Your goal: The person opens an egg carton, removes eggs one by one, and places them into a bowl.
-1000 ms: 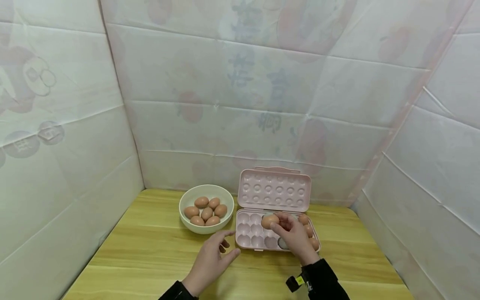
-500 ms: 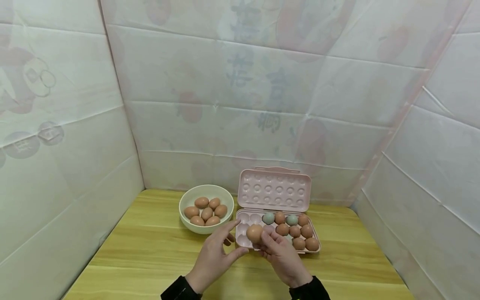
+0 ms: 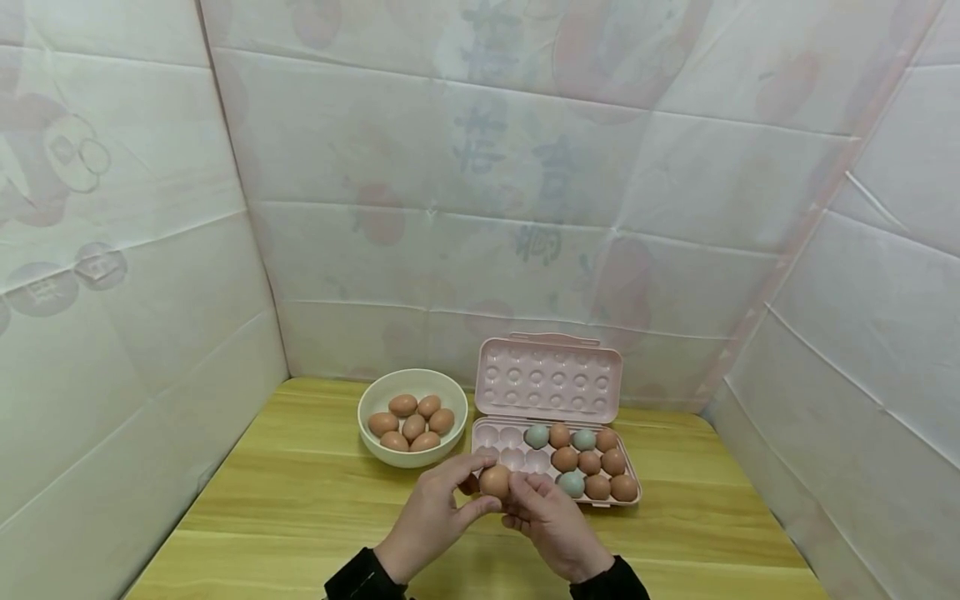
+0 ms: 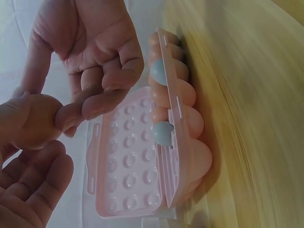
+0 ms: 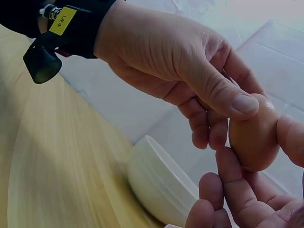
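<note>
A brown egg (image 3: 495, 482) is held between both hands, above the front left part of a pink egg box (image 3: 512, 458). My left hand (image 3: 429, 517) pinches it from the left with thumb and forefinger, clearest in the right wrist view, where the left hand (image 5: 166, 57) is at the top. From the other side, the thumb and fingers of my right hand (image 3: 555, 527) grip the same egg. The box's lid (image 3: 547, 379) stands up at the back. Brown eggs (image 3: 597, 487) and pale green eggs (image 3: 537, 436) fill its right side; bare cups show on the left.
A cream bowl (image 3: 408, 460) holding several brown eggs (image 3: 413, 428) stands left of the box, near the back of the wooden table (image 3: 270, 492). Pale printed sheets (image 3: 420, 250) hang behind the table and on both sides.
My right hand has carried the brown egg from over the box forward and left to my left hand. The left hand has moved slightly right, and its thumb and forefinger now grip the egg too.
</note>
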{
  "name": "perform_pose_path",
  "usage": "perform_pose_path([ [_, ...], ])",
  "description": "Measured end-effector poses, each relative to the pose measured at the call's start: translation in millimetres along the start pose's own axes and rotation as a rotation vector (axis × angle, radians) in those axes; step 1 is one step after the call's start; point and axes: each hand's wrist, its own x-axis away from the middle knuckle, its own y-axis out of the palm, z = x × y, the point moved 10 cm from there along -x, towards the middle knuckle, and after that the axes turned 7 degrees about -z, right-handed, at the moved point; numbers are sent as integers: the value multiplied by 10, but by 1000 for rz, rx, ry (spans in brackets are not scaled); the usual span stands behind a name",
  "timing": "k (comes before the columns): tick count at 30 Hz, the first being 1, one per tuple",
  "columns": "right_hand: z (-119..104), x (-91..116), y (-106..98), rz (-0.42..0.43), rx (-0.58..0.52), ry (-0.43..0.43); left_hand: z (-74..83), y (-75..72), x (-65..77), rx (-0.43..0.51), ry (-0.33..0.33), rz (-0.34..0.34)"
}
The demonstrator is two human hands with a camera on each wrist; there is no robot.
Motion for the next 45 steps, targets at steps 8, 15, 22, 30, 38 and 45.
perform_pose_path([
  [8, -11, -8, 24, -12, -14, -8, 23, 2, -14, -23, 15, -2],
  [15, -53, 11, -58, 31, 79, 2, 6, -72, -49, -71, 27, -2],
  [22, -135, 57, -382, 212, 220, 0, -117, -329, -127, -174, 25, 54],
  [30, -223, 127, -768, 413, 388, -8, -600, -658, -263, -305, -101, 108],
  [38, -230, 139, -1005, 486, 430, -16, -1551, -822, -260, -257, -499, -24],
  [45, -208, 116, -1093, 490, 430, -29, -1872, -888, -289, -499, -551, -86],
])
